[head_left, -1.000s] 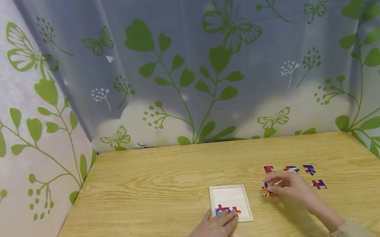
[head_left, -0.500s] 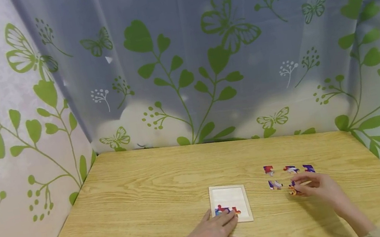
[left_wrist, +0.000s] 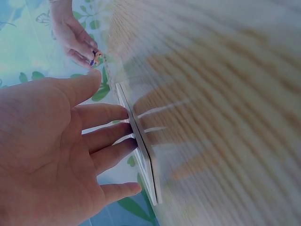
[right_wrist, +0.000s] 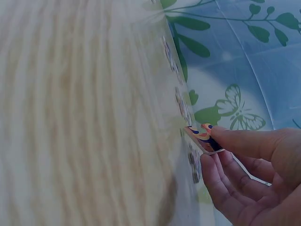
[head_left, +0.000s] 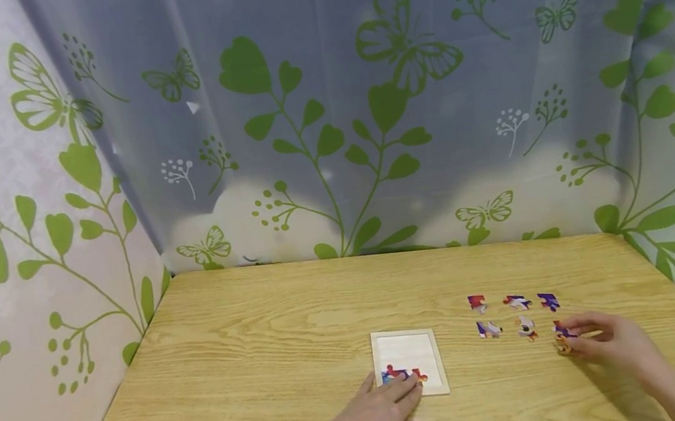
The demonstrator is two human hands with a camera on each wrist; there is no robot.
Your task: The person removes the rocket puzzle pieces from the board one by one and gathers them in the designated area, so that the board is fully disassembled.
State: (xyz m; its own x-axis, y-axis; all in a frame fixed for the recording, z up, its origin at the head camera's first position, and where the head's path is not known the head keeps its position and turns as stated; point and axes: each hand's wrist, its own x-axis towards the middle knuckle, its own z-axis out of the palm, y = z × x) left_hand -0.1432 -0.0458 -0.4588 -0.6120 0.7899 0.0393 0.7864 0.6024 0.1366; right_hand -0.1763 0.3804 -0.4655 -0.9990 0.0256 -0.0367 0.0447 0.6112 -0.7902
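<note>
My left hand (head_left: 367,419) lies with straight fingers over the near edge of a small pale puzzle frame (head_left: 443,363). In its lower part sit joined jigsaw pieces (head_left: 392,371), red and blue, partly hidden by the fingertips. In the left wrist view, those fingers (left_wrist: 106,136) touch the frame's edge. To the right, my right hand (head_left: 617,343) pinches an orange, yellow and dark blue puzzle piece (right_wrist: 204,136) between thumb and fingertips. It is held tilted, close beside a purple and red piece (head_left: 563,328) at the right end of the nearer row.
Loose puzzle pieces lie in two rows right of the frame: a red one (head_left: 477,302), a purple-white one (head_left: 517,302) and a purple one (head_left: 548,301) behind, others (head_left: 526,328) in front. A patterned curtain (head_left: 325,131) borders the wooden table (head_left: 235,359).
My right hand has carried the pinched piece rightward along the nearer row, uncovering the pieces at its left and middle. The left hand has stayed on the frame.
</note>
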